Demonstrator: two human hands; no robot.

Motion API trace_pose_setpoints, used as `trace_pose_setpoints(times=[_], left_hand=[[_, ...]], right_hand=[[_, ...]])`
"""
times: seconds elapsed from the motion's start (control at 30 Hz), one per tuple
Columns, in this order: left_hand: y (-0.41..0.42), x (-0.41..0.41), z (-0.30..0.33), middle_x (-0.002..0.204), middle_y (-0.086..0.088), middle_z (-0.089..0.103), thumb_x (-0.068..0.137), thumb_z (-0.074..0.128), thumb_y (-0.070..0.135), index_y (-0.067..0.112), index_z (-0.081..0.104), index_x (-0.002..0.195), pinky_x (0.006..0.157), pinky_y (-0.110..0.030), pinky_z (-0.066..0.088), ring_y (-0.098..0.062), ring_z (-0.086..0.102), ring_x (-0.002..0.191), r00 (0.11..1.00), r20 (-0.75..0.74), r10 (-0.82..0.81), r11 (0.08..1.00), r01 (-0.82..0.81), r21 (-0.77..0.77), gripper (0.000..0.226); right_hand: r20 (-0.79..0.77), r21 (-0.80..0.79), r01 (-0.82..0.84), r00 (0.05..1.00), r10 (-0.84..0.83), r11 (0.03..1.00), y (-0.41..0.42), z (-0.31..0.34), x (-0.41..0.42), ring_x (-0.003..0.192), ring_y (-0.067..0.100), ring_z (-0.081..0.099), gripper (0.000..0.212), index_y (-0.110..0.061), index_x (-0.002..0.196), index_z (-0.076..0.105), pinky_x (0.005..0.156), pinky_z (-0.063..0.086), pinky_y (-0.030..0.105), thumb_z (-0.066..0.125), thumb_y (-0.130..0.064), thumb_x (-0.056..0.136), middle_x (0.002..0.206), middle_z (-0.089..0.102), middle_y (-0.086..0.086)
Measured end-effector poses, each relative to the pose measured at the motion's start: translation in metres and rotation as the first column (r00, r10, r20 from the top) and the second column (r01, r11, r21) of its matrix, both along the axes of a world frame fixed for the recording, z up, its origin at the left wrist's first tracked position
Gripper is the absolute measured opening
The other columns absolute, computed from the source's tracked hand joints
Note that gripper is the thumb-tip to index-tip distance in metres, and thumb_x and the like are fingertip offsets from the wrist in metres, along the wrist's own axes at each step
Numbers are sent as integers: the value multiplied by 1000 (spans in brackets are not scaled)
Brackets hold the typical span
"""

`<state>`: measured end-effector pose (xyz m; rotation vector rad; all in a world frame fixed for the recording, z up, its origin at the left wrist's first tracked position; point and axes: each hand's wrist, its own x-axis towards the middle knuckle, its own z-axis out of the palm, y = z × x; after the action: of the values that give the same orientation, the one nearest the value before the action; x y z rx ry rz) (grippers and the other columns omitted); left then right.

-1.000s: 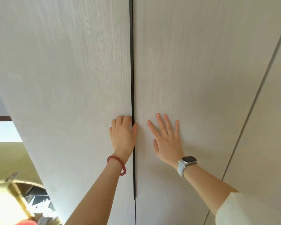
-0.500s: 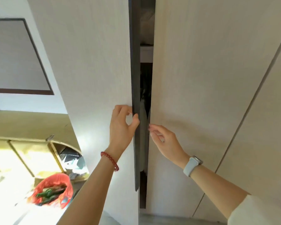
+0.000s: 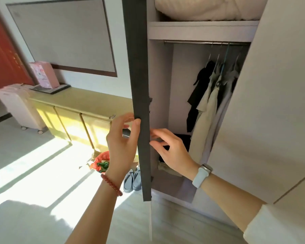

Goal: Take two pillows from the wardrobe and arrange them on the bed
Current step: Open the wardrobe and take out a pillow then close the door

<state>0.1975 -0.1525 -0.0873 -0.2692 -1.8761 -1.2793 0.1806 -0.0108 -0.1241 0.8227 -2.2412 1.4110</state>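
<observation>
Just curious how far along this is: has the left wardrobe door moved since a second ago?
Yes. The left door has swung outward, away from the right door, exposing the shelf.

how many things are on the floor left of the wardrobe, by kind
suitcase: 1
red bag: 1
grey shoes: 2
total: 4
</observation>
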Motion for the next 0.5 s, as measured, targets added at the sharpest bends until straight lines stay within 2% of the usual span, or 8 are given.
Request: trace_pose_setpoints(times=[0.07,0.13,0.23,0.3,0.33,0.43,0.5], left_hand=[[-18,4,-4,96,27,54,88,54,23,31,54,102,74,-7,43,10,53,88,994,-14,109,993,-108,57,17],[-32,6,-8,99,17,55,89,54,19,21,56,111,76,-11,44,7,52,88,977,-8,214,971,-212,106,23],[-49,7,-13,115,-12,50,89,55,14,13,48,126,80,-15,44,-9,50,96,930,72,361,923,-367,114,38],[-55,9,-18,117,-21,47,85,58,9,11,46,129,88,-25,40,-23,46,106,869,103,484,869,-491,59,45],[-55,12,-22,116,-22,47,84,58,7,9,48,127,91,-28,37,-26,44,107,844,85,530,846,-533,20,45],[-38,17,-38,113,-22,49,82,54,7,6,51,121,91,-25,34,-21,40,108,881,17,474,877,-470,-99,39],[-20,10,-47,112,-19,53,82,54,9,5,52,119,89,-28,34,-22,44,106,927,54,370,915,-355,-190,37]], right_hand=[[-20,73,-47,999,48,996,-20,-3,-3,108,13,57,36,-18,124,51,90,52,32,53,-20,89,120,60,1],[-7,152,-78,997,80,985,-38,-5,-7,117,15,52,37,-20,127,49,96,48,32,52,-17,90,127,57,1],[25,209,-83,996,80,974,-54,-10,-13,118,13,48,36,-21,125,50,97,39,22,50,-13,90,127,56,1],[42,214,-70,997,63,974,-55,-14,-17,114,12,48,35,-20,124,51,94,34,15,50,-11,90,125,58,1],[53,223,-64,997,53,973,-52,-17,-19,114,12,48,35,-19,124,51,94,35,16,50,-10,90,125,58,2],[100,278,-51,995,24,959,-32,-25,-27,117,18,50,35,-17,124,51,99,41,30,49,-9,90,126,57,4],[146,322,-34,989,-14,946,-12,-29,-33,117,19,50,35,-16,124,51,101,42,35,49,-9,90,126,57,5]])
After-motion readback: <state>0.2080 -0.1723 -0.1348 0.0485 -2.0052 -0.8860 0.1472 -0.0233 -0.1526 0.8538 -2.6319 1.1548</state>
